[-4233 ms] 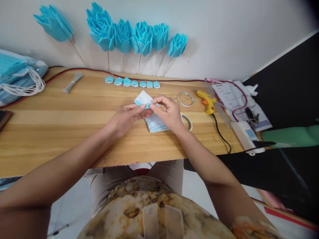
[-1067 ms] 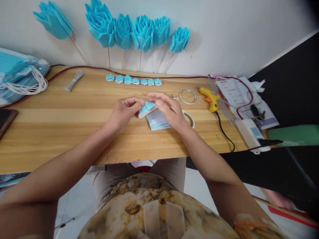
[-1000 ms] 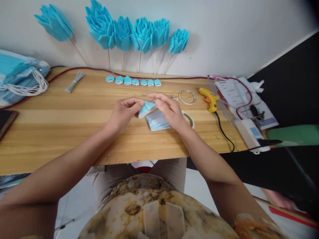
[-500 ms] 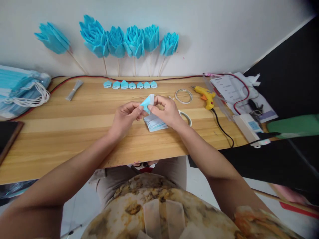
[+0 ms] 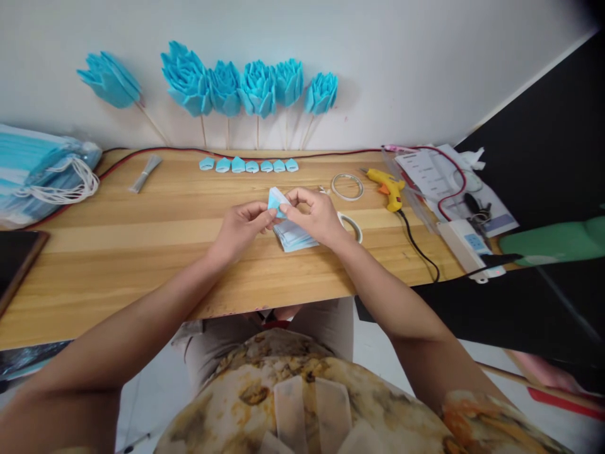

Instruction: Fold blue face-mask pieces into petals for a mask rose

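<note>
Two hands meet over the middle of the bench [image 5: 142,252], both pinching one small blue piece [image 5: 276,202] held just above the wood. The left hand [image 5: 241,228] grips its near edge between thumb and fingertips; the right hand [image 5: 316,215] closes on its far side, fingers curled. Just under the right hand lies a stack of blue sheets [image 5: 292,236], and a tape ring [image 5: 352,226] sits beside it. A second ring [image 5: 347,186] lies further back, near a yellow glue gun [image 5: 388,187]. Seven folded petals [image 5: 248,166] sit in a row by the wall, below blue flowers [image 5: 241,91] on sticks. Face masks [image 5: 40,173] are piled at far left.
</note>
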Demonstrator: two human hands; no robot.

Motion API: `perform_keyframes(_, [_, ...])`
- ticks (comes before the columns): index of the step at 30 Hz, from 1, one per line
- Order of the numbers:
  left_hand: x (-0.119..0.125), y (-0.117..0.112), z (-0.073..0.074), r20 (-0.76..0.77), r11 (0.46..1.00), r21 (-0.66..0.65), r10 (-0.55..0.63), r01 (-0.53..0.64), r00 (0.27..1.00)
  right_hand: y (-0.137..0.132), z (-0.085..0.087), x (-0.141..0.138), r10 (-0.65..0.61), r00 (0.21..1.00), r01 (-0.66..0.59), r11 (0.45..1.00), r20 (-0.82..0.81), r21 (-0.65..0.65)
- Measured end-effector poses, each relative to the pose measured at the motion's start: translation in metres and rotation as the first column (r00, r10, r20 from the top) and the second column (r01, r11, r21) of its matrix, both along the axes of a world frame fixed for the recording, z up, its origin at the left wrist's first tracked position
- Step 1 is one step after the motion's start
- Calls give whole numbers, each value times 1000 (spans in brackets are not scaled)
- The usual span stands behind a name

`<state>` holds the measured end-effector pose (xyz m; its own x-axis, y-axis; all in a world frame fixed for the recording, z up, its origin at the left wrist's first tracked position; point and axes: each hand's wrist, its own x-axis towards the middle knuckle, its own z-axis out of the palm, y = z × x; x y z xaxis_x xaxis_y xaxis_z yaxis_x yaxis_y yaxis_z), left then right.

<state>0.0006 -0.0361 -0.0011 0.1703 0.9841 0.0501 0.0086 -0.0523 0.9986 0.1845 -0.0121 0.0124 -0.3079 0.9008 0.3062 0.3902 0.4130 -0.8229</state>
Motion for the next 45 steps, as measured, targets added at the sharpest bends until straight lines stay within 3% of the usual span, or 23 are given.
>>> perform_keyframes(5, [-3, 3, 1, 46, 998, -7, 59, -59, 997, -2, 0, 3, -3, 996, 15, 991, -94, 132])
perform_keyframes(11, [-4, 4, -1, 65, 998, -15, 54, -54, 996, -1, 1, 2, -2, 999, -9, 962, 40, 274])
perform_keyframes(18, [-3, 3, -1, 96, 998, -47, 32, -28, 995, 2, -7, 0, 8, 997, -29, 956, 72, 290])
perform_keyframes(24, [-5, 6, -1, 249, 982, -191, 37, 12, 968, 2, -5, 2, 39, 994, -68, 950, 101, 304])
perform_keyframes(27, [-7, 7, -1, 208, 982, -189, 31, 9, 978, 2, -6, 2, 62, 992, -92, 950, 106, 299])
perform_keyframes(35, [-7, 7, -1, -45, 1000, -20, 23, -24, 999, 0, -6, 1, 42, 995, -61, 973, 90, 222])
perform_keyframes(45, [-6, 6, -1, -80, 1000, 4, 29, -29, 996, -1, -6, -1, -12, 996, -3, 985, 85, 171])
